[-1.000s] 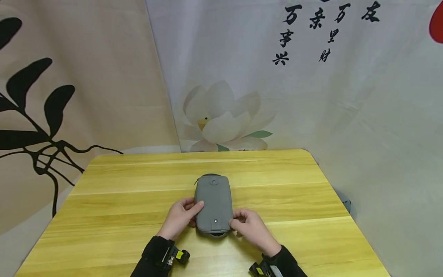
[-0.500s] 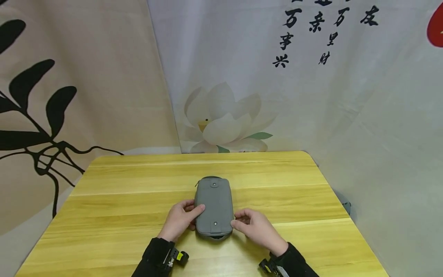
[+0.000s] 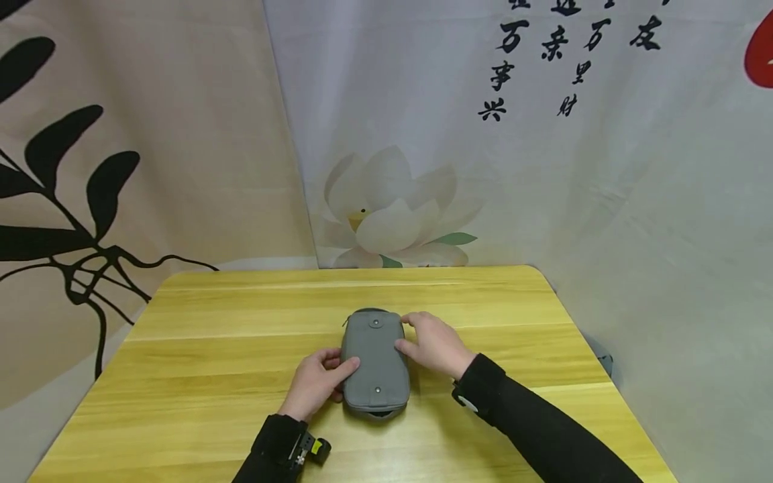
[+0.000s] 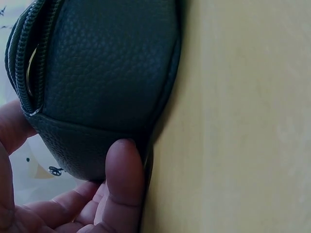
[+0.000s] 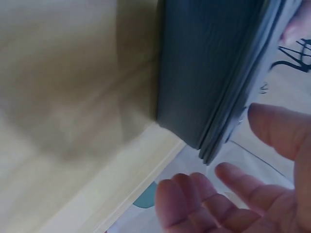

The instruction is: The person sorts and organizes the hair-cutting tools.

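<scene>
A grey leather zip pouch (image 3: 377, 365) lies flat near the middle of the table, its long side pointing away from me, with a metal snap near each end of its top. My left hand (image 3: 314, 384) holds its left edge, thumb on top and fingers along the side. The left wrist view shows the pebbled end and a parted stretch of zipper (image 4: 30, 73). At the upper right corner is my right hand (image 3: 437, 345), its thumb right at the top's edge. In the right wrist view its fingers (image 5: 171, 199) are spread, a gap between them and the pouch.
The wooden table (image 3: 229, 315) has rounded far corners. Hanging cloth (image 3: 543, 188) with a printed lotus, dark leaves and characters stands behind and beside it. A wrist camera (image 3: 319, 449) sits on the left sleeve.
My right hand has left the pouch's lower right corner and moved up its right side to the upper right corner. The left hand keeps its hold, and the pouch stays put.
</scene>
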`<state>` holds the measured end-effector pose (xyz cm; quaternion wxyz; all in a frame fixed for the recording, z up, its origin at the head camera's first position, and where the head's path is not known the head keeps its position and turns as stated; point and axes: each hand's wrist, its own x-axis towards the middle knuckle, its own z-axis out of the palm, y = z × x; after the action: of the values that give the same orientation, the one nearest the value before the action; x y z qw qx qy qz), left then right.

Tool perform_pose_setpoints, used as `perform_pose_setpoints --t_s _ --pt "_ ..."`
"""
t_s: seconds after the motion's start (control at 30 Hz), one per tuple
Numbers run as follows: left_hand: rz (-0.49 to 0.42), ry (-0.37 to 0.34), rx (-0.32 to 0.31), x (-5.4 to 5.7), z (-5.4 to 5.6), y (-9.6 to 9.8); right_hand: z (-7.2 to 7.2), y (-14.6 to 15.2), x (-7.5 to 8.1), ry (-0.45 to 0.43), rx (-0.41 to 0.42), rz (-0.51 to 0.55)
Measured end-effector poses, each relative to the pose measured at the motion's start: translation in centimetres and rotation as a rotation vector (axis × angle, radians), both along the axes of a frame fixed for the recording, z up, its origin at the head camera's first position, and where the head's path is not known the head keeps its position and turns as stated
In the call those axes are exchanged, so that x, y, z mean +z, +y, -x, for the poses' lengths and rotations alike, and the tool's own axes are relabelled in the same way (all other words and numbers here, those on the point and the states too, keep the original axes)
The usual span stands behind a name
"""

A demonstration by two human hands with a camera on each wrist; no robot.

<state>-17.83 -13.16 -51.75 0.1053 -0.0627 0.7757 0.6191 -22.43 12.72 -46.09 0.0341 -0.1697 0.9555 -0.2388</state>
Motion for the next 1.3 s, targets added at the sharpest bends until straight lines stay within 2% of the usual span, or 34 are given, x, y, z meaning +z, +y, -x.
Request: perform_pose_setpoints --t_s 0.1,0.23,0.4,0.6,0.77,1.03,1.3 --pt "-0.009 0.003 -0.006 -0.1 0.0 0.1 1.8 -1.1 0.3 0.022 0.027 -0.080" --pt "-0.001 0.005 -0.005 -0.1 0.0 0.1 3.8 -2.8 0.3 0.027 0.061 -0.133" --pt "0.008 0.001 -0.002 0.0 0.0 0.2 5.3 -5.1 0.4 0.012 0.117 -0.150" --pt "0.004 0.009 -0.008 0.1 0.0 0.3 5.6 -8.3 0.9 -0.023 0.192 -0.223" --pt "0.014 0.026 -0.015 0.3 0.0 0.2 5.6 -10.1 0.9 0.015 0.236 -0.296" --pt "0.009 0.013 0.002 -0.1 0.1 0.1 5.2 -10.5 1.0 0.123 0.278 -0.238" --pt "0.017 0.011 0.003 -0.2 0.2 0.1 5.7 -10.7 0.7 0.118 0.243 -0.266"
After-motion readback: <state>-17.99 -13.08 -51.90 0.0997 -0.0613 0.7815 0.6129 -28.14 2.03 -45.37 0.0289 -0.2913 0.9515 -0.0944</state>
